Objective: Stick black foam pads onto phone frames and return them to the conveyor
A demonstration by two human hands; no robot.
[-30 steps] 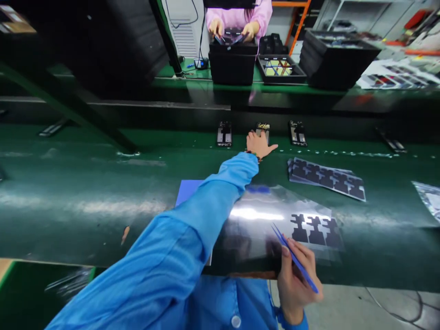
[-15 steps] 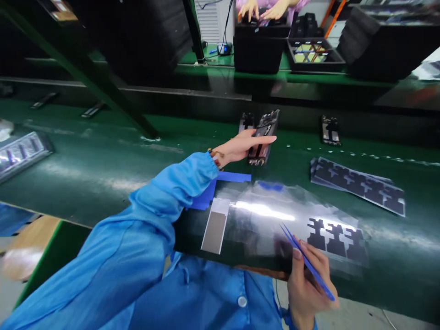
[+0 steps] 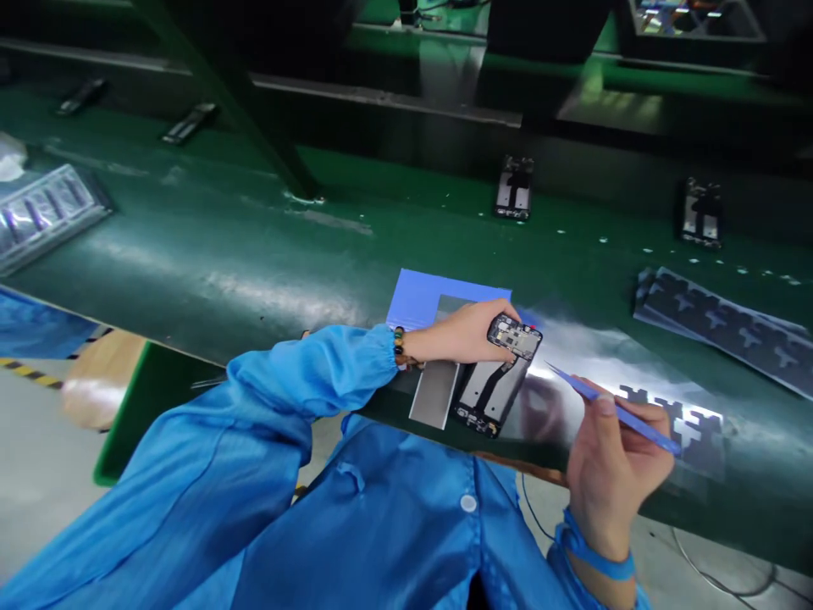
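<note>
place: electronics assembly line in a factory | long glossy green conveyor worktop [image 3: 209, 254] | bare black phone chassis [image 3: 514, 188] spaced along its far edge | sheets of black die-cut adhesive pads [image 3: 724, 326] | blue antistatic smock sleeve [image 3: 305, 381] | second green bench behind [image 3: 508, 68]

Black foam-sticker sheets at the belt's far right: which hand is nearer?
Right. The right hand, holding blue tweezers, sits just below-left of the black foam-sticker sheets; the left hand grips an open phone frame farther left.

We bend our blue-sleeved left arm across our front, left hand [image 3: 461, 332] curled in a grasp, while our right hand [image 3: 610, 466] pinches, fingers closed.
</note>
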